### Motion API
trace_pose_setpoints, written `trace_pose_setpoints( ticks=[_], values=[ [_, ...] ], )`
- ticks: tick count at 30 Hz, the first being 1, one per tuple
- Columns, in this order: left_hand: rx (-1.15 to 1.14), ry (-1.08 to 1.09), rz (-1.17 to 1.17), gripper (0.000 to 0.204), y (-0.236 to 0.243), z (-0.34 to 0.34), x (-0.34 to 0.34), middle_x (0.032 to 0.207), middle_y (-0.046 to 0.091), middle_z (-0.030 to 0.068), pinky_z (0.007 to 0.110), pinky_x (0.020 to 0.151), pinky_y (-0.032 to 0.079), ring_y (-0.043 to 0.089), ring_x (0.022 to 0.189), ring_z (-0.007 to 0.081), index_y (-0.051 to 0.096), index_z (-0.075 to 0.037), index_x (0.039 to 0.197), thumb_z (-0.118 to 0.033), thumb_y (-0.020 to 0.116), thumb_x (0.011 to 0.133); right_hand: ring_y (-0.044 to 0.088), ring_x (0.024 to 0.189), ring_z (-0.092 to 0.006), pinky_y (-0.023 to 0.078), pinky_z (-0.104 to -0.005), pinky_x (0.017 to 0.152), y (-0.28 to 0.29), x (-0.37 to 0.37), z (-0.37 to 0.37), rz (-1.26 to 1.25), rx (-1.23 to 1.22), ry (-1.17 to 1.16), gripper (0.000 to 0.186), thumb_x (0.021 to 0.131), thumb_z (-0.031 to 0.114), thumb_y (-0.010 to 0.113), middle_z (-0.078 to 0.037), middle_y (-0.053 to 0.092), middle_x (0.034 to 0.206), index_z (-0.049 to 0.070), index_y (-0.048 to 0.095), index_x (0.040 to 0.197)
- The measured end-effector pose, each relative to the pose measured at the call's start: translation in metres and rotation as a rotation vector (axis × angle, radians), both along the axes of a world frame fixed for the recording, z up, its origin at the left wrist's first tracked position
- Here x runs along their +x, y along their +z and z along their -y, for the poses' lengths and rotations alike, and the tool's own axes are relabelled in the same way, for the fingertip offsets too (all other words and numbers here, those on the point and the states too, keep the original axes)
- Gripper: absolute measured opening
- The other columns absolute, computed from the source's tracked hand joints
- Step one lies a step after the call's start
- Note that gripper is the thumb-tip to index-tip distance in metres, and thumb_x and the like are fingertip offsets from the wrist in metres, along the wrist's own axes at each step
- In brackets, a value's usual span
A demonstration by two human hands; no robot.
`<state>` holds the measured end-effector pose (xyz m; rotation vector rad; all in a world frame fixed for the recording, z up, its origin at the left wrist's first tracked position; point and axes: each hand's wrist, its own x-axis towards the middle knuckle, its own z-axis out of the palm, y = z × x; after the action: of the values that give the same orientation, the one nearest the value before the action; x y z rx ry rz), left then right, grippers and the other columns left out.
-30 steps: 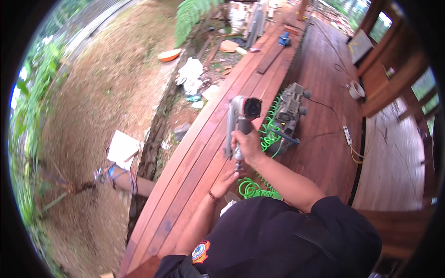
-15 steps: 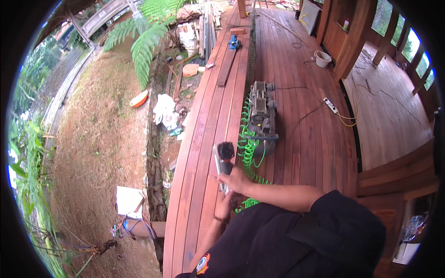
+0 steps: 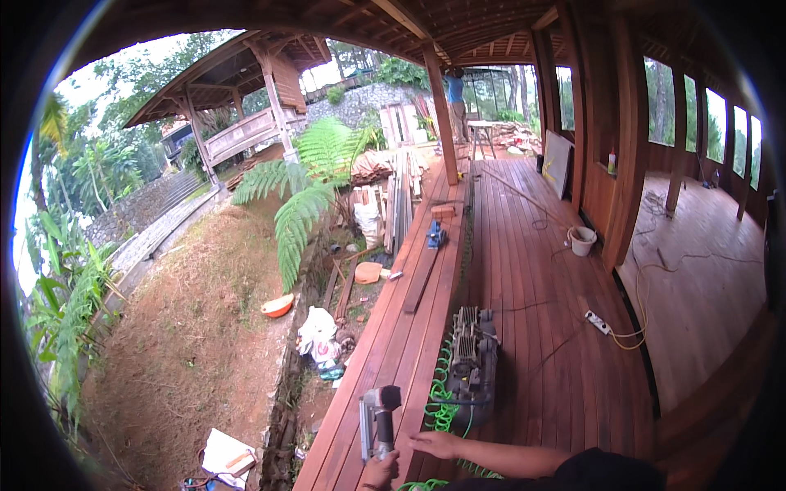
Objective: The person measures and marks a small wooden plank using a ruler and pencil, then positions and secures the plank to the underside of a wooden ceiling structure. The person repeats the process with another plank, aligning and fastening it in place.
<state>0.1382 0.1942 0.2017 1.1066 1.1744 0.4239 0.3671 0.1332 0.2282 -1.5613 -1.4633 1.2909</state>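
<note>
On my remote feed, the left hand [image 3: 381, 469] curls its fingers around the lower handle of a nail gun [image 3: 383, 427], its dark grip beside a long, straight metallic magazine, upright over smooth reddish planks [image 3: 401, 353]. I see the right hand [image 3: 437, 444] just beside it, fingers loosely extended. To the tool's right, a springy bright green hose [image 3: 440, 408] lies coiled against a dark, rounded compressor [image 3: 468, 350] with ribbed grey housing. Farther off sits a blue power tool [image 3: 435, 236].
</note>
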Motion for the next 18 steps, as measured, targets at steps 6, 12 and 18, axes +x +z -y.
trace_pose_setpoints(
  ticks=[6,12,18],
  values=[
    [0.022,0.097,-0.261,0.036,-0.039,-0.099,-0.055,0.071,0.065,0.0059,0.037,0.048,0.048,0.062,0.056,0.0204,0.065,-0.003,0.100,-0.034,0.078,0.086,0.071,0.077,-0.0222,0.057,-0.0382,0.074,-0.189,0.102,0.147,0.398,-0.243,-0.129,0.055,0.097,0.055,0.056,-0.013,0.072,0.081,0.004,0.072,0.110],
    [0.255,-0.020,-0.816,0.043,-0.108,-0.152,-0.081,0.078,0.068,0.0087,0.039,0.057,0.051,0.066,0.066,0.0239,0.067,-0.002,0.104,-0.038,0.079,0.084,0.072,0.082,-0.0230,0.058,-0.0387,0.078,-0.179,0.143,0.279,0.339,-0.801,-0.552,0.048,0.101,0.045,0.052,-0.016,0.072,0.089,0.003,0.071,0.114],
    [0.290,-0.150,-1.012,0.050,-0.186,-0.165,-0.081,0.086,0.072,0.0115,0.042,0.065,0.055,0.070,0.076,0.0275,0.068,-0.002,0.108,-0.042,0.080,0.082,0.072,0.084,-0.0235,0.058,-0.0383,0.080,-0.097,0.092,0.267,0.201,-0.860,-0.815,0.042,0.101,0.038,0.053,-0.016,0.072,0.095,0.003,0.070,0.117]
  ],
)
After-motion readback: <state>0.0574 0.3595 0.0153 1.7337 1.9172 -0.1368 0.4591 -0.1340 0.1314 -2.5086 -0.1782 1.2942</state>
